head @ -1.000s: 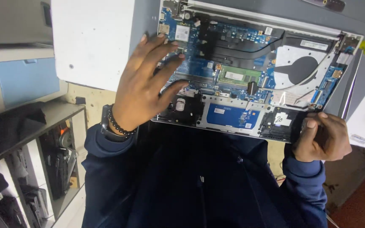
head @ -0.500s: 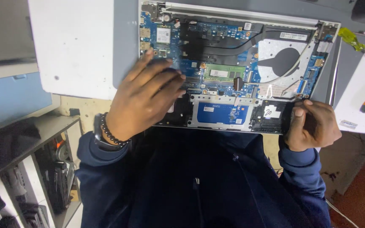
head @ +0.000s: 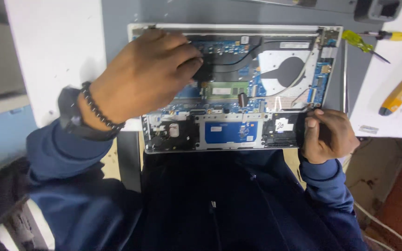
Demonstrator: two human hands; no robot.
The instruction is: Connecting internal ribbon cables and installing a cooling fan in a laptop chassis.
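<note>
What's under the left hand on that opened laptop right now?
The left hand covers the upper-left of the opened silver laptop's blue circuit board. Fingertips reach the black heat pipe; parts beneath the palm are hidden.

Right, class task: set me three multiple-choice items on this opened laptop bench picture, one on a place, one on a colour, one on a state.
1. Where does the left hand rest?
A. on the upper left of the opened laptop
B. on the white sheet at the right
C. on the floor

2. What colour is the handle of the screwdriver past the laptop's upper right corner?
A. red
B. yellow-green
C. black

3. In what state is the laptop?
A. closed, lid down
B. bottom cover off, circuit board and fan bare
C. screen lit

Answers: 1 A, its fingers lie on the board's upper left area. 2 B, the clear handle shows yellow-green. 3 B, board, fan and heat pipe lie exposed while the right hand holds the lower right edge.
</note>
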